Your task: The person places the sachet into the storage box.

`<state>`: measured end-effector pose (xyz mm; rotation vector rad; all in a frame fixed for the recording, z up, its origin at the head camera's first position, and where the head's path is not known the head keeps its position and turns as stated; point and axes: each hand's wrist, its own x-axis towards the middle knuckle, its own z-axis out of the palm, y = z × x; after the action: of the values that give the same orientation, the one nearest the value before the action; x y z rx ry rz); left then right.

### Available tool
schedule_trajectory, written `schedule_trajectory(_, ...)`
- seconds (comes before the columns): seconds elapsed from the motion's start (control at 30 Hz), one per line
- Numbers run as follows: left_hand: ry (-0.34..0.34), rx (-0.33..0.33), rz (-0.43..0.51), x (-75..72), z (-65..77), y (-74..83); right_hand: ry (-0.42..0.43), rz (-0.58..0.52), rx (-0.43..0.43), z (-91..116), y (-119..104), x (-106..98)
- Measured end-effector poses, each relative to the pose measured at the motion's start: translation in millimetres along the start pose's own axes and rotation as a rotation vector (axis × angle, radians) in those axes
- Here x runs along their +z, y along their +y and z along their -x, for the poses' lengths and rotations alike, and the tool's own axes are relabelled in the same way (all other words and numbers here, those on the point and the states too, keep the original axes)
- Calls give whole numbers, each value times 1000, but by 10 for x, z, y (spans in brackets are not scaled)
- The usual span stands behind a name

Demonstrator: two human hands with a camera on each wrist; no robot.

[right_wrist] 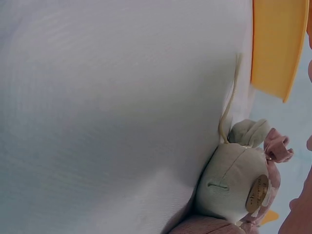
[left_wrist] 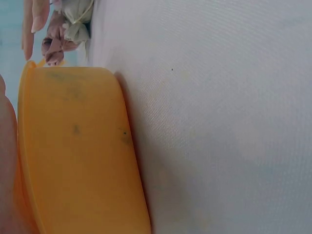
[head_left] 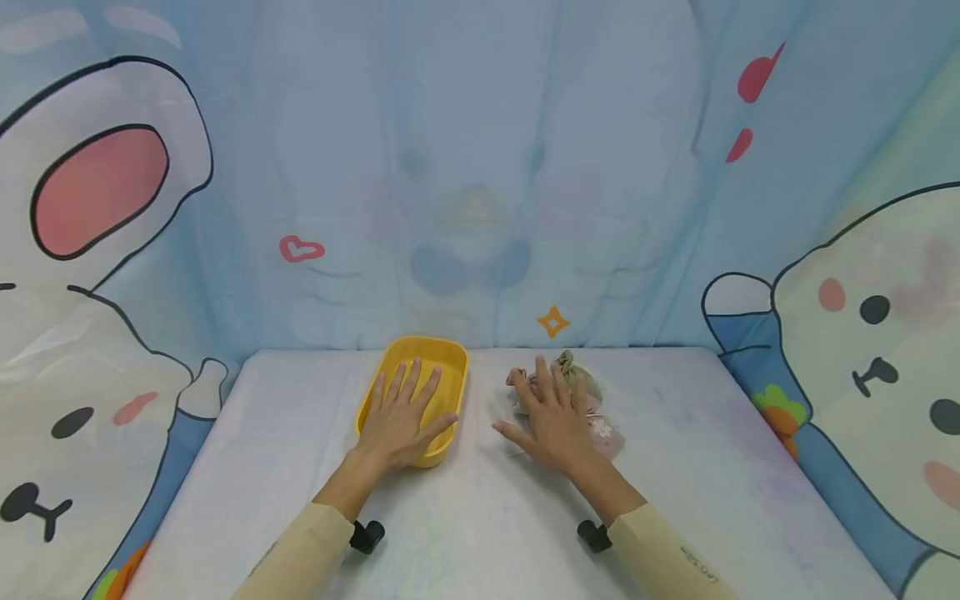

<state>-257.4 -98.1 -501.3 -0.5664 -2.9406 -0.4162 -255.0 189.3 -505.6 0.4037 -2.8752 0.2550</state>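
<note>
A yellow tray [head_left: 455, 367], a rounded rectangle with a lipped rim, sits open side up on the surface [head_left: 480, 533], its long sides running away from the person; dark smudges mark its outer wall. Apart from it, to the right, small cloth pouches [head_left: 588, 385] lie in a close heap, with gathered necks: greenish cloth at the far side, a pink pouch with a white flower [head_left: 611, 442] nearest. The right wrist view shows a pale pouch [right_wrist: 222, 183] on its side, neck toward the tray, with a trailing cord [right_wrist: 226, 117] and a brown oval tag [right_wrist: 257, 193]
</note>
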Motion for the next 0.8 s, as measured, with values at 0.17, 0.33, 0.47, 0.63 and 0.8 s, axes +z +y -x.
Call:
schedule_trajectory(0.17,-8,-5,-9,-8,0,20,10,2,-6,17,26,4)
schedule_trajectory(0.33,-3,0,-2,-31,22,30,11,17,-6,33,59,5)
schedule_trajectory(0.47,12,-8,39,-72,65,-14,12,2,3,39,79,3)
schedule_trajectory(0.63,23,-41,88,-147,142,-156,15,-22,6,47,114,-5)
schedule_trajectory(0.8,84,-90,170,-194,198,-361,20,-9,4,44,155,-13)
